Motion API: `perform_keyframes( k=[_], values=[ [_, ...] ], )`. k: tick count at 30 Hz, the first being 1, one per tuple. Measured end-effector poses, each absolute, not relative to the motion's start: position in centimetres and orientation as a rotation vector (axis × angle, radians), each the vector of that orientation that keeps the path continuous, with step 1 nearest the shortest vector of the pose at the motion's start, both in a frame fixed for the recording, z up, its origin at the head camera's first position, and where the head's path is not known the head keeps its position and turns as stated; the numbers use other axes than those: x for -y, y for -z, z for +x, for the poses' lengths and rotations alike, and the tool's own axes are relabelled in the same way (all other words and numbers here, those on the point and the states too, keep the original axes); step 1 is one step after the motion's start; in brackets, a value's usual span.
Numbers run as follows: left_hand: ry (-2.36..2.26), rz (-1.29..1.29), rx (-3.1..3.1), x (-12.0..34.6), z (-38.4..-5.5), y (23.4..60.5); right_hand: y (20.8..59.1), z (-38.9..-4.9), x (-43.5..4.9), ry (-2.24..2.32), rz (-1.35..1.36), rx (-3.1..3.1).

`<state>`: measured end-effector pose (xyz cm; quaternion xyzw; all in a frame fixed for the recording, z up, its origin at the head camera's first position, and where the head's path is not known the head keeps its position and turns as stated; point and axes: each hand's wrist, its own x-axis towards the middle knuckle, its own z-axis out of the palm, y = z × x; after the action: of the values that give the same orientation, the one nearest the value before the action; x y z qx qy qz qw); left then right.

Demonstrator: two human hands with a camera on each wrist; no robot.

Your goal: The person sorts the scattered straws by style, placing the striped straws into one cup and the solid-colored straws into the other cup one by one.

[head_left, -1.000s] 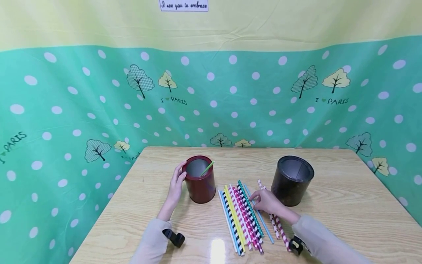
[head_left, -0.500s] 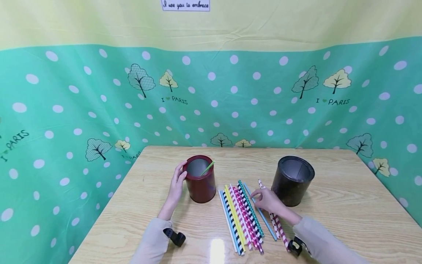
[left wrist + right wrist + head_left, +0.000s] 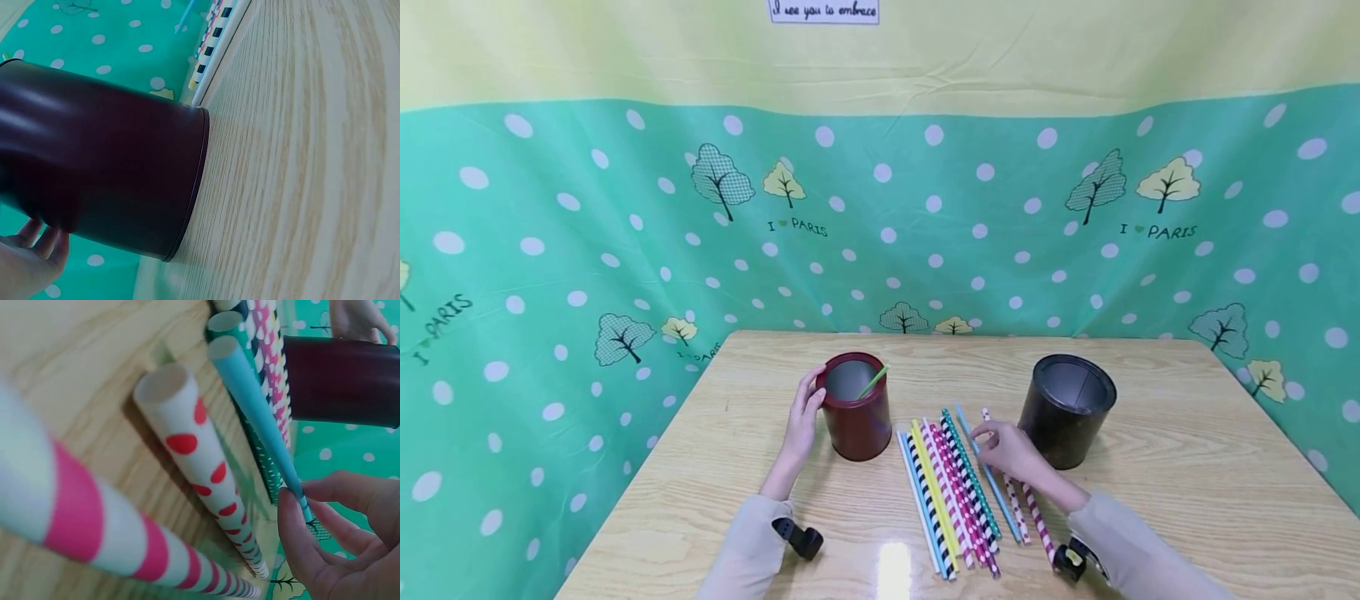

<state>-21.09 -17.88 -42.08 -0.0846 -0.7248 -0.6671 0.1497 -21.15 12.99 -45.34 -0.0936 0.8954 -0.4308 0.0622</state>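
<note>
My left hand (image 3: 801,421) holds the left side of an upright dark red can (image 3: 857,433), fingers against its wall near the rim; the left wrist view shows fingertips (image 3: 59,250) touching it. A green straw (image 3: 872,382) leans inside that can. My right hand (image 3: 1011,454) pinches a light blue paper straw (image 3: 256,406) between thumb and finger, toward the straw's far end. Beside it on the table lie a white straw with red spots (image 3: 209,469) and a pink-and-white striped straw (image 3: 78,503), both partly hidden by my right hand in the head view.
A row of several patterned straws (image 3: 940,492) lies side by side, left of the blue one. An upright black can (image 3: 1060,437) stands close behind my right hand. The wooden table (image 3: 760,367) ends at a green dotted cloth (image 3: 880,275).
The blue straw has shifted slightly up the table, away from me, with my right hand. The spotted straw has moved a little leftward. My left hand and the red can stay put.
</note>
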Motion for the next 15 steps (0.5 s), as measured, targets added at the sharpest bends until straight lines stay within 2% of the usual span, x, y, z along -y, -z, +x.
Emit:
perform_keyframes(
  k=[15],
  values=[
    [1.924,-0.244,2.067,17.9,-21.2,42.1,44.0,-21.0,-12.2,1.468,-0.216,-2.643]
  ],
)
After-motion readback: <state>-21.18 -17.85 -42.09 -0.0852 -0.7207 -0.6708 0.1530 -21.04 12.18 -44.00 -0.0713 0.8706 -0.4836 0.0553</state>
